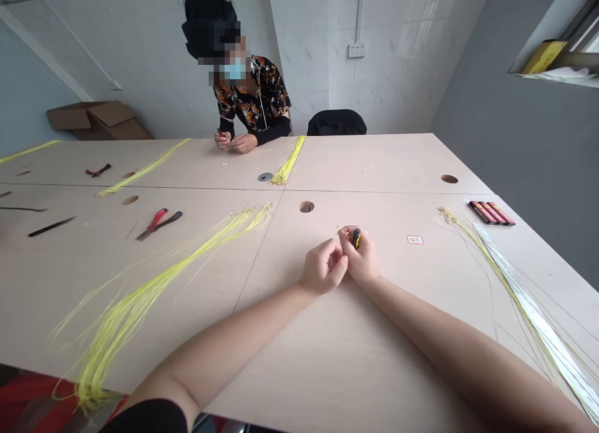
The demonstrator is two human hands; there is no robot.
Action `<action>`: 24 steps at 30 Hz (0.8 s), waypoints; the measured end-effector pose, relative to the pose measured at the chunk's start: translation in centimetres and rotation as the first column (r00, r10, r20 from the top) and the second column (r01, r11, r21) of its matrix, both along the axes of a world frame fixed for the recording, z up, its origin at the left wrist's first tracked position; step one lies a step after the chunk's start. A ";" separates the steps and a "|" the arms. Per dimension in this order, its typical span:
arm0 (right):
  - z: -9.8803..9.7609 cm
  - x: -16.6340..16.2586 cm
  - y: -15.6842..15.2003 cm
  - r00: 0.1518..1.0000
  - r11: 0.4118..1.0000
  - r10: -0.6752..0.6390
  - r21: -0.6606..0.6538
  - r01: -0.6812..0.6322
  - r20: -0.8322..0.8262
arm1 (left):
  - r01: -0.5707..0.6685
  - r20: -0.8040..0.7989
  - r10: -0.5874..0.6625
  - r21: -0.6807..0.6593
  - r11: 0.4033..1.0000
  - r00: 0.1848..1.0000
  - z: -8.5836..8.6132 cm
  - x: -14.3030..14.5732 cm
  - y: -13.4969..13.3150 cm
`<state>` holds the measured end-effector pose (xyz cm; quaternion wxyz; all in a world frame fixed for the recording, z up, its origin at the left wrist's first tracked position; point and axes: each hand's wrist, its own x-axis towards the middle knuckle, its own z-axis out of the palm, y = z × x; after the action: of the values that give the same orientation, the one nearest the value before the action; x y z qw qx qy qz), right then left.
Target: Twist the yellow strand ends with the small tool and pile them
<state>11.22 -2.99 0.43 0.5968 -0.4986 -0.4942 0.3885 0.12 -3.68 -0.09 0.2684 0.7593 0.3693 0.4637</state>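
Observation:
My right hand (361, 257) is closed around a small black-and-yellow tool (356, 238), of which only the end shows. At that hand's fingertips a tiny metal hook (337, 230) seems to stick out. Against it rests my left hand (324, 268), thumb and fingers curled together in a pinch; whatever lies between them is too fine to make out. To the left, a bundle of thin yellow lines (154, 289) stretches across the table, small gold hooks (255, 209) clustered at its far end. A small white label with a red border (415, 239) lies right of my hands.
Red-and-black pliers (158, 223) and a black pen-like tool (51, 226) lie left. At right are more lines on a pale strip (528, 296) and several batteries (491, 213). The table (374, 358) has round holes. Opposite, a masked person (250, 102) works with both hands.

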 end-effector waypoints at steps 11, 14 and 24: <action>0.7 1.5 0.9 0.958 0.965 -0.249 -0.119 0.233 -0.144 | -0.009 -0.351 0.060 0.146 0.989 0.934 -0.1 0.5 -0.6; 1.5 1.8 1.3 0.945 0.959 -0.276 -0.123 0.257 -0.177 | -0.023 -0.382 0.070 0.126 0.992 0.922 0.0 0.5 -0.9; 7.7 5.5 2.9 0.929 0.931 -0.328 0.105 0.349 -0.174 | -0.037 -0.381 0.074 0.103 0.994 0.922 0.1 0.4 -1.1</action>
<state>16.69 -0.11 8.12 0.7234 -0.5038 -0.3784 0.2825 0.52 -4.82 0.04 0.1416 0.8365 0.4137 0.3303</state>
